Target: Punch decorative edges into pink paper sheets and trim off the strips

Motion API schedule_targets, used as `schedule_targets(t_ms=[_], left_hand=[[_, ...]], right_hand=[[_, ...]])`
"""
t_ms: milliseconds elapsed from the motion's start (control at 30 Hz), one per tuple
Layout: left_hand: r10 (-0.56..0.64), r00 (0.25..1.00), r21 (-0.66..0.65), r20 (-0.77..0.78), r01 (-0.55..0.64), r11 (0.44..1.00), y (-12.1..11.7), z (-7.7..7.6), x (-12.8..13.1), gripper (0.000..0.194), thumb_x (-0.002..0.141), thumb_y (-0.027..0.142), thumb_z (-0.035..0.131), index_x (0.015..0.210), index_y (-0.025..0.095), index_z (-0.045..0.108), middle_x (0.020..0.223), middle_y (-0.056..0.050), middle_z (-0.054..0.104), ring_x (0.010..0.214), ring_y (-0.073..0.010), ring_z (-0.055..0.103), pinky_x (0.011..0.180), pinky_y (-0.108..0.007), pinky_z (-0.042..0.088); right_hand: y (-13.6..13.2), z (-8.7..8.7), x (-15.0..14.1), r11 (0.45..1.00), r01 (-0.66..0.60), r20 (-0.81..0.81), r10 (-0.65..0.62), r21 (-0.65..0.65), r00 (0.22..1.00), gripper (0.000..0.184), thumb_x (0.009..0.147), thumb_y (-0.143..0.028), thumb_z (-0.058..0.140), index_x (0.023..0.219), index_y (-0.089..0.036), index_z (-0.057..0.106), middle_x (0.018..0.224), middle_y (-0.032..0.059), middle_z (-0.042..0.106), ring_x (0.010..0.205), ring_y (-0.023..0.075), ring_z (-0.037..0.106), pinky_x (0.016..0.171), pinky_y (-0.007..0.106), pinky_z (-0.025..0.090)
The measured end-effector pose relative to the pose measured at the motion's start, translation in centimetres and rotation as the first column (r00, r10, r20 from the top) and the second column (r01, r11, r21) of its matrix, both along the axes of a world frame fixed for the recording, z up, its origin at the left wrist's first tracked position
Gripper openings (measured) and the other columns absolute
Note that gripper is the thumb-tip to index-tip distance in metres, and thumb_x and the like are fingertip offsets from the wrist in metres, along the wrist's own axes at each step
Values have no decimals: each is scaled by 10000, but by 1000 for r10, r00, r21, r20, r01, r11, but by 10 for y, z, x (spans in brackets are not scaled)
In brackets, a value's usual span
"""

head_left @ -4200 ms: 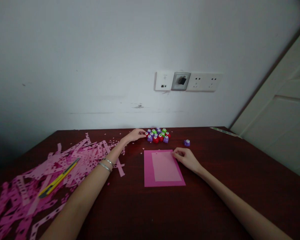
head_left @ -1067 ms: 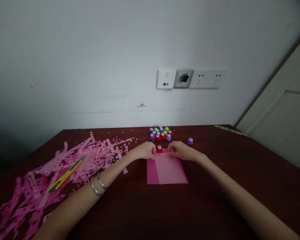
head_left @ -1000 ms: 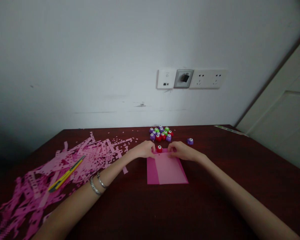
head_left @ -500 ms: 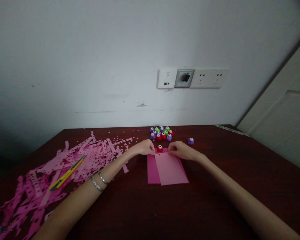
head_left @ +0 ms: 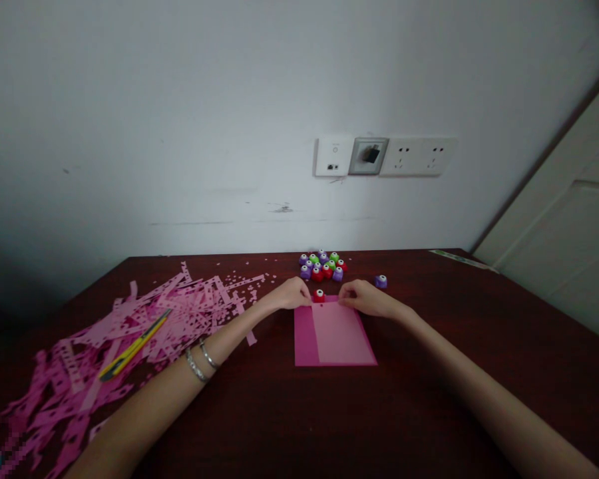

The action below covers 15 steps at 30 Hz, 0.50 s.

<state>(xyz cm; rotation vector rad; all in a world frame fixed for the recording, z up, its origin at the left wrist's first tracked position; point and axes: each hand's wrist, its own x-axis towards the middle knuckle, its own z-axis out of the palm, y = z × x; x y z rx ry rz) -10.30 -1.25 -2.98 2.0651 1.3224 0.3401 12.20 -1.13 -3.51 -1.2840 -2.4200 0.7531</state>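
Fingers of left hand (head_left: 292,293) pinched on far corner of light pink sheet (head_left: 338,336), those of right hand (head_left: 369,298) curled at far edge, grip unclear, dark table (head_left: 404,406), pink paper strips (head_left: 199,305), magenta sheet (head_left: 306,342) beneath, yellow utility knife (head_left: 136,346) atop strips, red craft punch (head_left: 319,297) between hands.

I seem to be in a room of a home: a plain, scuffed white wall (head_left: 204,133) carries household sockets (head_left: 419,157) and a network plate (head_left: 333,158), a panelled white door (head_left: 579,219) stands at the right, and my dark reddish-brown wooden table (head_left: 429,372) sits against the wall
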Motion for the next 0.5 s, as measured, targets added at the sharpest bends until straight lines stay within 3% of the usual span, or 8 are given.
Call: schedule_targets(t_ms=[500], left_hand=[[31, 1000, 37, -5, -30, 999, 2, -5, 2, 161, 661, 213, 579, 719, 134, 707, 687, -23, 661, 644, -118, 555, 579, -208, 400]], right_hand=[[5, -4, 5, 998, 59, -8, -59, 4, 998, 161, 742, -224, 501, 717, -134, 632, 674, 42, 632, 614, 148, 558, 549, 248, 399]])
